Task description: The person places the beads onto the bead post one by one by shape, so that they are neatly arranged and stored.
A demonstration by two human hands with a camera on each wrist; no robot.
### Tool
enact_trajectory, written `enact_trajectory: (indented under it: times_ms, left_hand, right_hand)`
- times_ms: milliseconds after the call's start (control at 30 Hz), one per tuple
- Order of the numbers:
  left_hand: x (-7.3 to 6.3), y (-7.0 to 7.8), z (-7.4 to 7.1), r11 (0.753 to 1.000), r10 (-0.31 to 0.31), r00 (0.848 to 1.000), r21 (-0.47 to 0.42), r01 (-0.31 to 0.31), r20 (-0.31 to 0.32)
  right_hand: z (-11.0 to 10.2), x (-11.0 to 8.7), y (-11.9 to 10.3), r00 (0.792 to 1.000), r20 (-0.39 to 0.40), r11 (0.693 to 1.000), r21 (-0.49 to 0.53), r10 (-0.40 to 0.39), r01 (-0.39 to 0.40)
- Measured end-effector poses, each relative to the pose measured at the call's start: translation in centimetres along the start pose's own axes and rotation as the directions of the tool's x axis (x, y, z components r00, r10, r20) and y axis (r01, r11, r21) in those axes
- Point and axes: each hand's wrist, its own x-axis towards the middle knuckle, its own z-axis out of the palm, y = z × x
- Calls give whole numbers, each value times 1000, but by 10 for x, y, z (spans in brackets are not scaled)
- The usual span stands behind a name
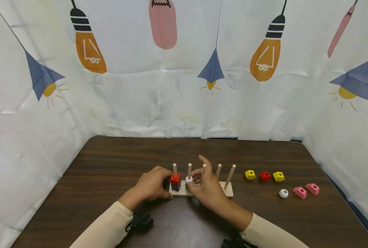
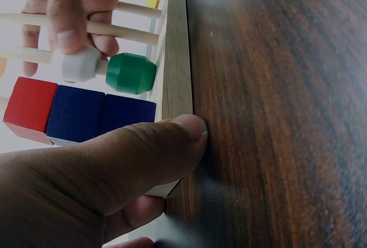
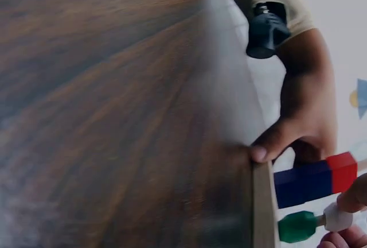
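A wooden peg board (image 1: 181, 193) with several upright pegs stands on the table. My left hand (image 1: 152, 184) grips its left end, the thumb (image 2: 183, 130) pressed on the front edge. Right beside that hand, the first peg carries a red block (image 1: 176, 178) on top of two dark blue blocks (image 2: 77, 113). My right hand (image 1: 209, 189) pinches a white bead (image 2: 79, 65) threaded on the second peg. Below it on the same peg sits a green bead (image 2: 131, 73), with a short gap of bare peg between the two. The other pegs hold no beads.
Right of the board lie two yellow blocks (image 1: 250, 175) with a red block (image 1: 265, 176) between them. Nearer are a white bead (image 1: 283, 193) and two pink blocks (image 1: 300, 193). A patterned white curtain (image 1: 159, 103) hangs behind the brown table (image 1: 125, 155).
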Motion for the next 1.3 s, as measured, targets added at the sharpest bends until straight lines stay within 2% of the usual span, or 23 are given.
enact_trajectory:
  times_ms: [367, 567, 800, 933, 1167, 1300]
  left_hand:
    - [0, 0, 0, 1000, -2, 1000, -7, 2, 5]
    - [1, 0, 0, 1000, -4, 1000, -9, 4, 7]
    - [1, 0, -1, 1000, -12, 1000, 2, 12, 22]
    - [0, 0, -1, 1000, -17, 1000, 1, 17, 24]
    - [0, 0, -1, 1000, -17, 999, -7, 18, 28]
    - [0, 1, -1, 1000, -17, 999, -5, 17, 30]
  right_hand:
    - [1, -6, 7, 1000, 26, 999, -33, -16, 16]
    - [-6, -17, 11, 990, 140, 998, -63, -6, 15]
    - [-18, -33, 14, 965, 261, 990, -138, 37, -1]
    - [-27, -42, 18, 957, 287, 978, -208, 33, 29]
    - [-46, -56, 28, 945, 318, 956, -245, -78, 161]
    - [-59, -63, 31, 936, 345, 940, -291, -68, 175]
